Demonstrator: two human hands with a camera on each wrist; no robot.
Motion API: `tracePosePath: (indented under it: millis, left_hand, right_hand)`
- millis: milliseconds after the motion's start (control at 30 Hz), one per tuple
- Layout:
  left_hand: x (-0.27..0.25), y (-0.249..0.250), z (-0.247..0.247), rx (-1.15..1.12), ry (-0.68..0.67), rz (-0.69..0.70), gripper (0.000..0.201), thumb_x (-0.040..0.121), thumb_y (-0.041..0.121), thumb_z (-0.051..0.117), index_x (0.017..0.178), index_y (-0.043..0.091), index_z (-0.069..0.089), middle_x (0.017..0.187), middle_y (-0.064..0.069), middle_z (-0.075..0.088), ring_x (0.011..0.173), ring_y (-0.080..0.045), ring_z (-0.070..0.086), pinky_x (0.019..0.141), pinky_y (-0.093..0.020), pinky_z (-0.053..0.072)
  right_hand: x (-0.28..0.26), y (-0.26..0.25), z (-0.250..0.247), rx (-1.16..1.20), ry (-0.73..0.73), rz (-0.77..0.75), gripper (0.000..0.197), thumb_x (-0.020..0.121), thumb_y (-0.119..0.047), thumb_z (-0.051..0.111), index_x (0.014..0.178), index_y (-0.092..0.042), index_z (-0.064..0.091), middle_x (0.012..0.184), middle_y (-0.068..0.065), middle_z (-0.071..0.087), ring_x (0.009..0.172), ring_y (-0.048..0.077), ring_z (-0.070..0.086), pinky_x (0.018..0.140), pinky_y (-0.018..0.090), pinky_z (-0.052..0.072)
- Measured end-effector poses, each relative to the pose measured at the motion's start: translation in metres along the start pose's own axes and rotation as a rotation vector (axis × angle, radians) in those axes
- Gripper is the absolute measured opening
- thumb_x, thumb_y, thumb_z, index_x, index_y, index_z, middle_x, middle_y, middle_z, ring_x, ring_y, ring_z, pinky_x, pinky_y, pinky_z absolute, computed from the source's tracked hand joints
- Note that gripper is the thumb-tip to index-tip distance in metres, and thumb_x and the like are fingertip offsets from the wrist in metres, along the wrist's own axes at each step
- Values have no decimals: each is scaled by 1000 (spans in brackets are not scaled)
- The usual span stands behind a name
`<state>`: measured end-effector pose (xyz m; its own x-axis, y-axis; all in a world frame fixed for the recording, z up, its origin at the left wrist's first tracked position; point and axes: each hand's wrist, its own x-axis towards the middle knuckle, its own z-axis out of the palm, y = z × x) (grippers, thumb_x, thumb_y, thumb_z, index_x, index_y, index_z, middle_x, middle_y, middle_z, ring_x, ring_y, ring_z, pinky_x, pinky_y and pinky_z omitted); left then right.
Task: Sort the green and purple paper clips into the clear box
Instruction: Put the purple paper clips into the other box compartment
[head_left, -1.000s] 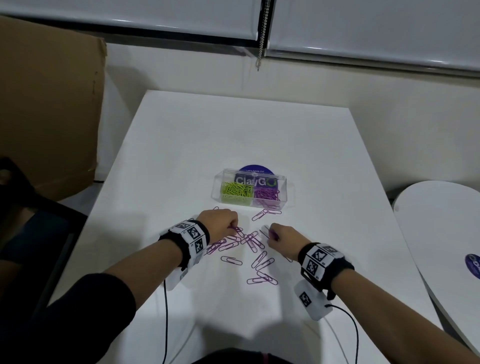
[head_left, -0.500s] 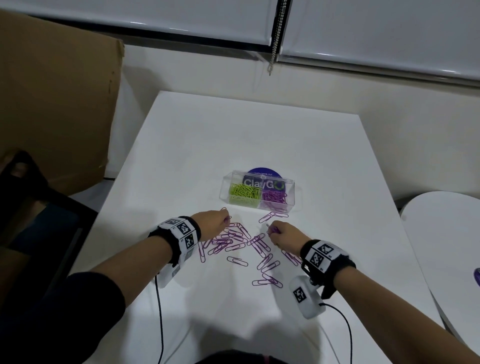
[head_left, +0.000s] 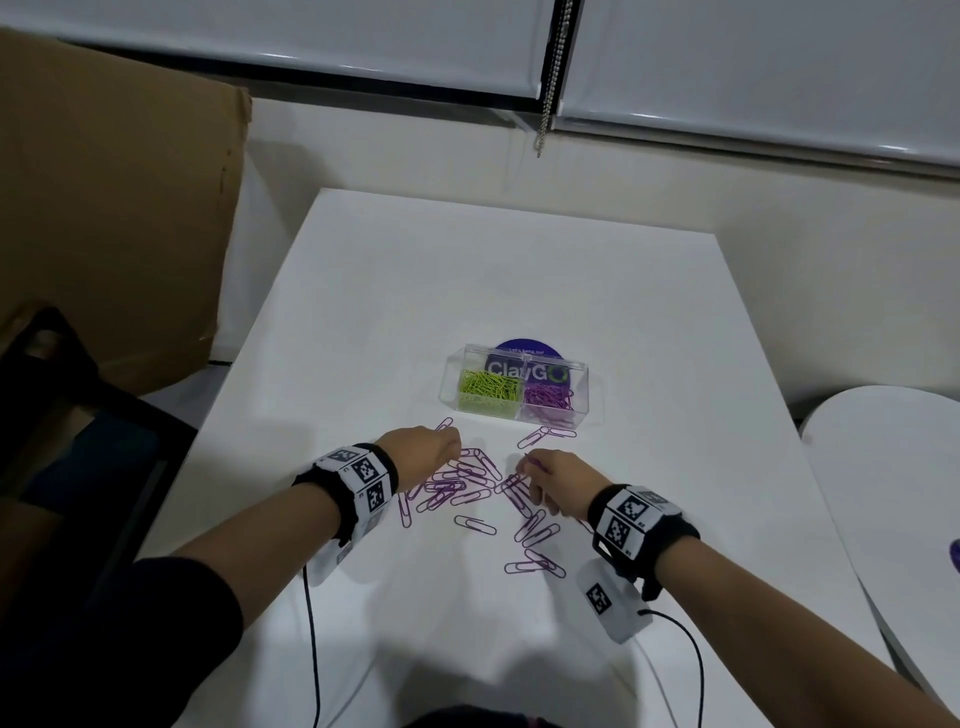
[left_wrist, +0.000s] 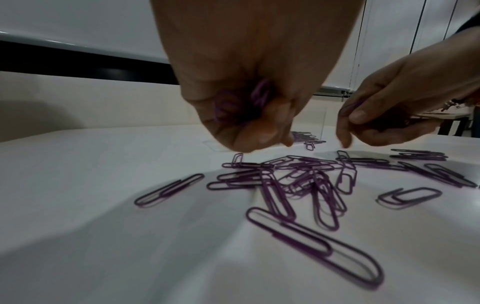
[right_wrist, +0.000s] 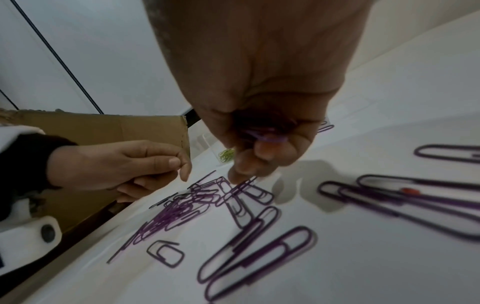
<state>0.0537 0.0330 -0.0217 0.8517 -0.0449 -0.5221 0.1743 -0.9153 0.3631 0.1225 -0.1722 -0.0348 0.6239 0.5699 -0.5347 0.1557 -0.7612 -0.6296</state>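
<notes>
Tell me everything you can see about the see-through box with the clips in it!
The clear box looks like thin plastic, a long low rectangle standing flat on the white table, just beyond both hands. A divider splits it in two: green paper clips fill the left half, purple paper clips the right. It sits on a round purple sticker whose print shows through it. No hand touches it. Whether its lid is on is hard to tell.

dim, flat overhead light; soft shadows on the white table (head_left: 519, 291); glare on blinds (head_left: 727, 62); wrist views blurred, noisy, warped at edges; near clips smeared.
</notes>
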Motion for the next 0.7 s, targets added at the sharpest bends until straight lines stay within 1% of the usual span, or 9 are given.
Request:
tracePosePath:
  millis: [67,133,200,233,300,367,467,600,700]
  left_hand:
    - [-1,-1,-1,28,-17,-33,31,101,26,27,117,11,50,113,-11,63,95,-26,56,77,-27,35]
    - [-1,-2,1,69,2,-65,37,98,39,34,124,16,46,119,-6,62,106,-24,58,84,-29,40]
    - [-1,-1,4,100,-2,-88,59,88,54,48,134,20,36,124,-1,60,111,-23,59,92,-30,43]
    - [-1,0,6,117,-11,-99,69,83,57,54,136,21,32,125,0,60,113,-23,58,94,-30,43]
    - [1,2,9,150,-13,-111,75,76,58,62,134,22,33,125,2,61,111,-23,59,94,-30,44]
    - [2,3,12,180,2,-106,70,76,55,64,129,20,37,121,0,62,108,-24,61,93,-31,46]
    - [1,6,11,177,0,-96,56,83,47,60,125,15,40,117,-3,62,106,-24,60,90,-32,45]
    - [1,9,8,172,-27,-68,37,91,39,51,119,14,48,120,-4,60,108,-23,57,92,-33,44]
    - [4,8,8,164,-52,-60,34,93,37,50,117,13,51,124,-5,55,110,-23,55,93,-33,43]
  right_hand:
    - [1,2,-1,-31,36,-23,33,99,-15,30,129,-16,43,65,-6,50,50,9,42,36,5,33]
    - [1,3,-1,-56,67,-65,35,99,-15,30,132,-22,41,65,-8,45,53,6,40,42,7,35]
    - [2,4,-1,-38,86,-93,26,98,-16,34,119,-19,50,63,-7,41,53,7,37,50,13,33]
    - [2,4,0,0,86,-79,19,98,-19,37,108,-17,53,62,-7,39,52,7,36,50,15,32]
    - [1,3,0,164,56,-42,13,97,-25,42,92,-15,50,60,-5,37,50,9,34,47,17,31]
    - [1,1,-1,357,24,-14,18,97,-27,42,83,-17,46,62,-2,37,49,11,34,45,20,30]
    - [3,2,-5,511,3,27,21,98,-17,35,79,-16,45,64,0,39,48,12,34,42,20,29]
    - [6,9,-5,426,-44,43,28,93,2,32,79,-19,44,62,1,37,49,13,33,43,21,29]
    - [5,9,-4,305,-22,58,26,95,-3,32,78,-19,44,66,2,39,53,13,34,45,20,31]
